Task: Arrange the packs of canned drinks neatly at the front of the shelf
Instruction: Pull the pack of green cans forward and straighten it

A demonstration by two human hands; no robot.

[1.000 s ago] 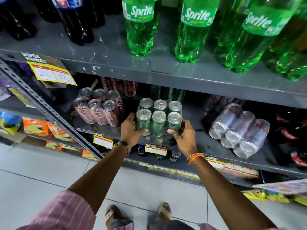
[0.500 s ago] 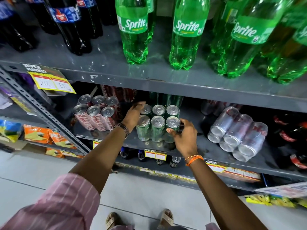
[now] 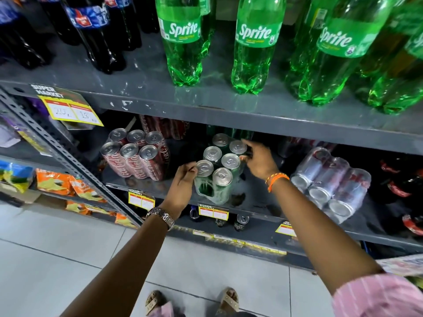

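A shrink-wrapped six-pack of green cans (image 3: 216, 167), turned askew near the front edge of the grey shelf (image 3: 258, 208), is touched at its near-left corner by the loosely curled left hand (image 3: 183, 180) and at its far-right cans by the spread-fingered right hand (image 3: 258, 160), neither hand being clamped on it.

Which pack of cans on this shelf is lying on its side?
The silver pack, at the right. Its can tops face outward; the red pack and green pack stand upright.

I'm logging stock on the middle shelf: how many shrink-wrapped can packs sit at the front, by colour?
Red pack: 1
Green pack: 1
Silver pack: 1, lying on its side
Total: 3
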